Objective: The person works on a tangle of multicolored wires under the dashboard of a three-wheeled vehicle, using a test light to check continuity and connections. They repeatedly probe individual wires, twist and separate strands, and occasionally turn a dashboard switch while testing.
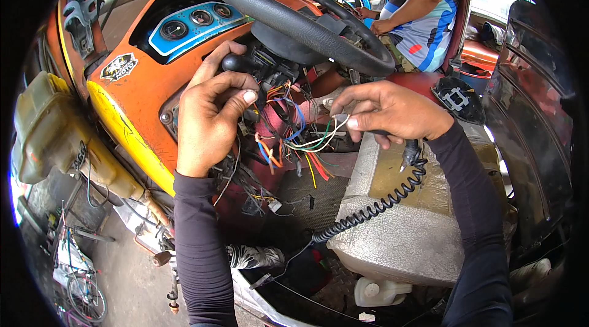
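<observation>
My left hand [211, 115] is curled beside the steering column, thumb and forefinger close together; I cannot make out anything between them. Just past its fingers is a lever's black knob [238, 63], on the black column switch [276, 72]. My right hand [396, 112] pinches the ends of white and green wires [328, 135] from the loose bundle under the column. A black coiled cord [377, 207] runs from a black plug-like end [412, 154] beneath that hand. Orange, blue, red and yellow wire ends [316, 167] dangle between my hands.
The black steering wheel [307, 23] arches over the wires. A blue gauge panel [196, 23] sits in the orange dashboard [138, 51]. A silver-covered box [399, 235] stands below my right arm. Another person [423, 20] sits at the far right. A yellowish tank [46, 130] is at left.
</observation>
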{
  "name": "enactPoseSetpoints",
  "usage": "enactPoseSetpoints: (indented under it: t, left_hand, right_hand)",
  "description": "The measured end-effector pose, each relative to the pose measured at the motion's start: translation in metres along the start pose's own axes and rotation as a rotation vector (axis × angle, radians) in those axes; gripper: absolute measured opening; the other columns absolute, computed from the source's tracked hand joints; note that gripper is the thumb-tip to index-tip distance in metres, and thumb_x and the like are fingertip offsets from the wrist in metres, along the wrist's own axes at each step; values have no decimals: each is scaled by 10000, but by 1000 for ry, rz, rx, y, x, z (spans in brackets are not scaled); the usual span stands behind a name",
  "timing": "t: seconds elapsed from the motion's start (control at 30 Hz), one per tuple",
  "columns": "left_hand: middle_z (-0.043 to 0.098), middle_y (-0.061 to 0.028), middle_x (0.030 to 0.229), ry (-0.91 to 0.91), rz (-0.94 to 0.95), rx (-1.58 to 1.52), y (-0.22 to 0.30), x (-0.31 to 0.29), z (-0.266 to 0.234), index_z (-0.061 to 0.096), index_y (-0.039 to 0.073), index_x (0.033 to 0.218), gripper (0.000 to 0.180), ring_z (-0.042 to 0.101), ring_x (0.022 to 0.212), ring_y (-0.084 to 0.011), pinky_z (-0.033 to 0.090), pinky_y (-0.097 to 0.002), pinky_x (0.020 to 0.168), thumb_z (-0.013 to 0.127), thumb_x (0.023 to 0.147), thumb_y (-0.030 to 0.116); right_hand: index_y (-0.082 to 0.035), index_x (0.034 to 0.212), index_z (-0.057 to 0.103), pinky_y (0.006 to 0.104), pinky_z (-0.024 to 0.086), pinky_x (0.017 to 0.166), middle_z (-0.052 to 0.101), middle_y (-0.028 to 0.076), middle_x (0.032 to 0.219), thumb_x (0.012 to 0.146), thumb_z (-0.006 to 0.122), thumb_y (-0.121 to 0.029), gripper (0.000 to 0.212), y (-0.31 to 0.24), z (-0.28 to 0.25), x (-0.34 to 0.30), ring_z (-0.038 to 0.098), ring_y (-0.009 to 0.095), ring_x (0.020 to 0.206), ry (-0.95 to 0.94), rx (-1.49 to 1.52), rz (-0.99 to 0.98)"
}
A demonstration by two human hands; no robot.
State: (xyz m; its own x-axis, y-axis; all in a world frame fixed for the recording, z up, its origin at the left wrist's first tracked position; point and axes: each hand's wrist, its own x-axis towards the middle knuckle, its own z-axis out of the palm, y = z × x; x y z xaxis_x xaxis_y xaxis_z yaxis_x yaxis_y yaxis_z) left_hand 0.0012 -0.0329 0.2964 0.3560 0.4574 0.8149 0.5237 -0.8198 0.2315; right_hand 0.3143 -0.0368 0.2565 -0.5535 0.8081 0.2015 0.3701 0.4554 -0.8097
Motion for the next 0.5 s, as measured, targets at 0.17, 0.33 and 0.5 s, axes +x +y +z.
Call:
enactPoseSetpoints:
  t: [0.17,0.33,0.5]
  left_hand:
    - [580,-115,1498,31,56,42,-1,-1,3,752,-43,958,144,710,1021,-173,581,-314,892,721,826,-91]
    - [572,-120,1513,42,82,77,0,-2,4,753,-41,955,146,713,1025,-185,582,-321,898,719,821,-89]
    - [572,-124,1510,43,48,40,1,-3,5,753,-42,957,142,718,1031,-190,585,-324,898,711,830,-90]
  right_hand:
    - [-94,1397,629,228,437,408,751,59,902,1051,630,-206,363,6,-9,0,618,85,522,53,-42,5]
    - [-88,1396,628,233,428,403,758,62,915,1048,635,-216,371,12,-12,0,621,91,525,56,-44,16]
    - [-83,1400,627,232,421,401,761,65,923,1049,629,-211,374,11,-12,0,617,91,521,59,-57,24]
